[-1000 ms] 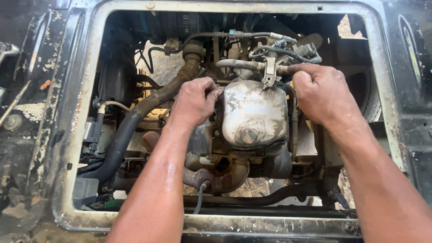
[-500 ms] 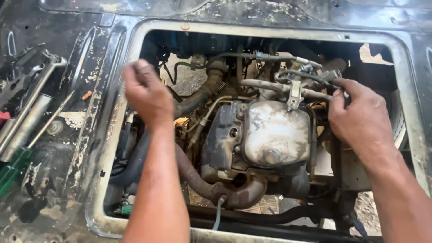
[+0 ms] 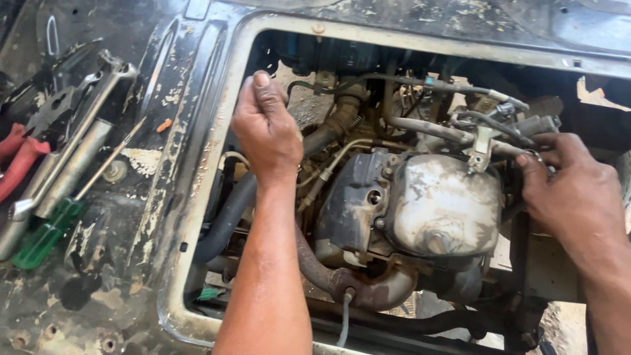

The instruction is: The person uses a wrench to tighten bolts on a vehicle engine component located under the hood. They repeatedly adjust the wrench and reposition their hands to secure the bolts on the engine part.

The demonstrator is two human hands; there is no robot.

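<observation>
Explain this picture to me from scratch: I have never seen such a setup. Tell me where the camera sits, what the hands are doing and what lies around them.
The picture comes from a camera worn on a person's head, looking down at their two bare hands. Below is a grimy small engine with a dull metal cover, set inside a rectangular opening in a dirty, paint-chipped black metal panel.

The left hand is raised over the left part of the opening, closed loosely into a fist; whether it holds anything cannot be told. The right hand reaches in from the right, its fingertips at the thin grey pipes and cables above the engine cover.

A thick black rubber hose runs down the left side of the bay. On the panel to the left lie tools: a green-handled screwdriver, long silver metal wrenches and red-handled pliers.
</observation>
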